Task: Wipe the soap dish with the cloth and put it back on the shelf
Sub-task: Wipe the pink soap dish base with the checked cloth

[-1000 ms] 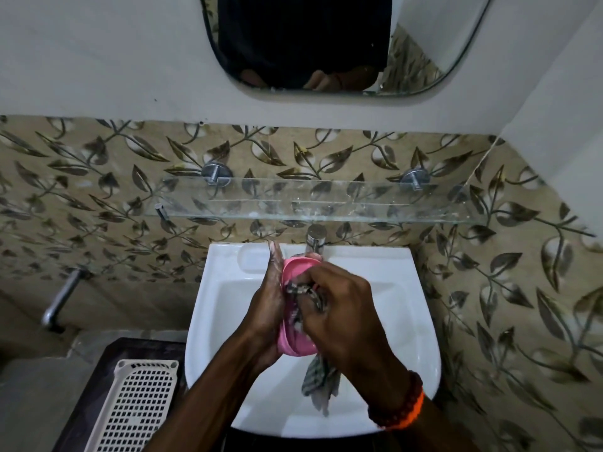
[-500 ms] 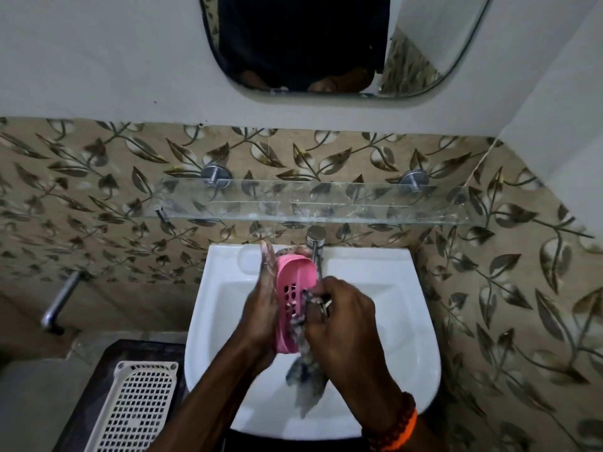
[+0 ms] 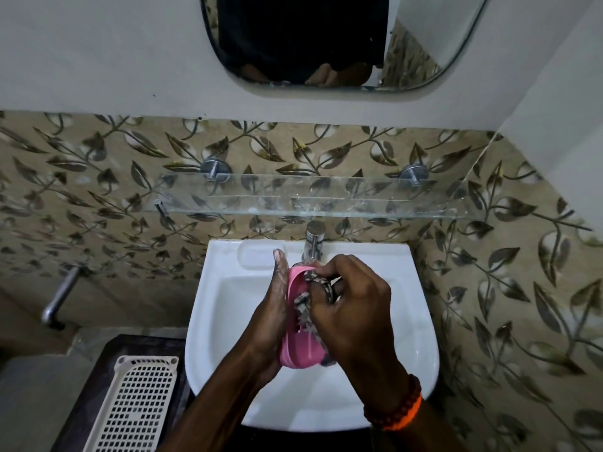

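Note:
I hold a pink soap dish (image 3: 298,350) on its edge over the white sink (image 3: 228,308). My left hand (image 3: 272,318) cups the dish from the left, fingers straight up along its back. My right hand (image 3: 352,308) is closed on a grey patterned cloth (image 3: 306,301) and presses it into the dish's upper half. Most of the cloth is hidden under my right hand. The glass shelf (image 3: 326,200) hangs on the wall just above the tap, with nothing on it.
A chrome tap (image 3: 314,243) stands right behind my hands. A white perforated basket (image 3: 137,402) lies on a dark surface to the left of the sink. A metal pipe (image 3: 60,295) sticks out of the left wall. A mirror (image 3: 326,44) hangs above.
My right hand has slid the cloth from the lower part of the dish up to its top end. The cloth's tail no longer hangs below the dish.

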